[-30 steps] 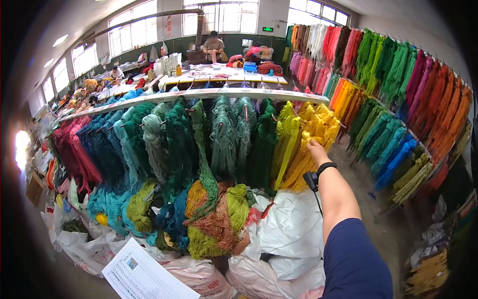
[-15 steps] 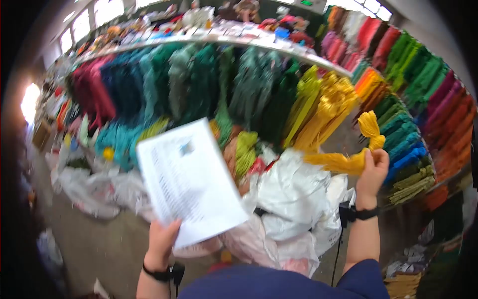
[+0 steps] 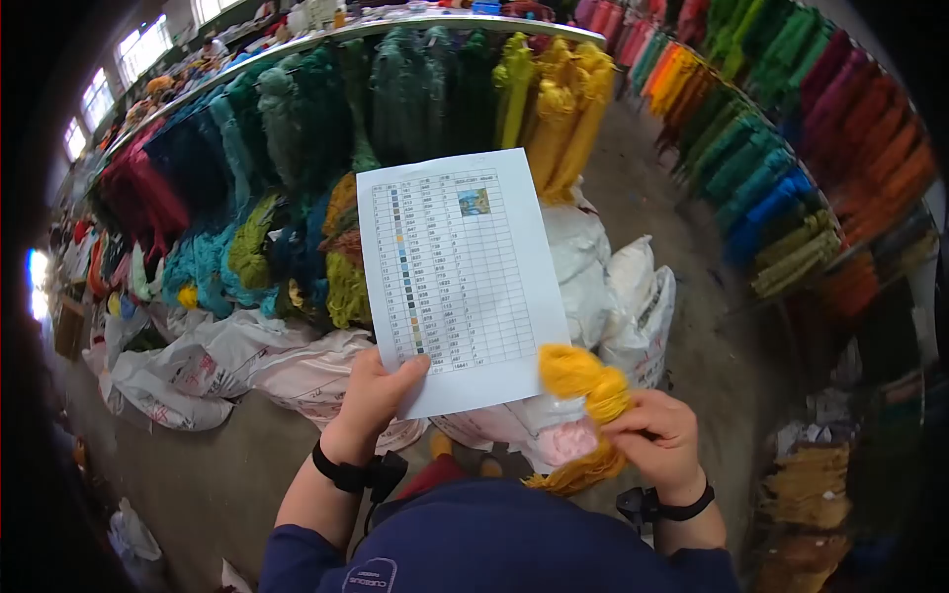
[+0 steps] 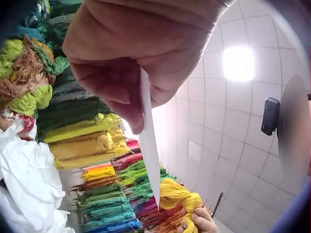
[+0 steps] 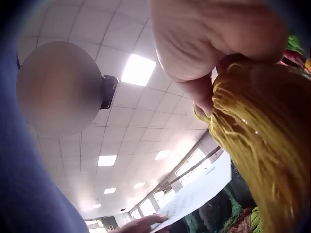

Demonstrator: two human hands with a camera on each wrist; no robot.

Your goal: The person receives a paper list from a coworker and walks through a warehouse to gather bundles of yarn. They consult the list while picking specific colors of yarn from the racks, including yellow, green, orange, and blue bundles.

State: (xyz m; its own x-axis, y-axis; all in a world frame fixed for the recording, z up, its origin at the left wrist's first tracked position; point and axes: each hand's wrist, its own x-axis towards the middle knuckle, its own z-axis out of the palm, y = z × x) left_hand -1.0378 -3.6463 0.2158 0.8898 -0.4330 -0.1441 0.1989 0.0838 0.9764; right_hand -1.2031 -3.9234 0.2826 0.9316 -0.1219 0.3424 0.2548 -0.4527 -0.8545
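Observation:
A printed sheet of paper (image 3: 465, 277), with a table of numbers, small colour swatches and a little picture, is held up in front of the body. My left hand (image 3: 381, 395) pinches its lower left edge, thumb on the printed face and fingers behind. By the sheet's lower right corner, my right hand (image 3: 657, 440) grips a yellow yarn skein (image 3: 583, 376). The skein's knotted top overlaps the paper's corner in the head view, and its tail hangs below the hand. In the right wrist view, the yarn strands (image 5: 262, 131) spread down from the fingers.
Behind the paper stands a rack of hanging skeins, with yellow skeins (image 3: 568, 109) at its right end. Loose yarn piles (image 3: 257, 247) and white plastic bags (image 3: 633, 306) lie beneath. Another rack of coloured skeins (image 3: 771, 198) runs along the right, across an aisle.
The right hand has taken a yellow skein from the rack and brought it down beside the paper. The left hand has raised the sheet to mid-view, and the head has tilted downward.

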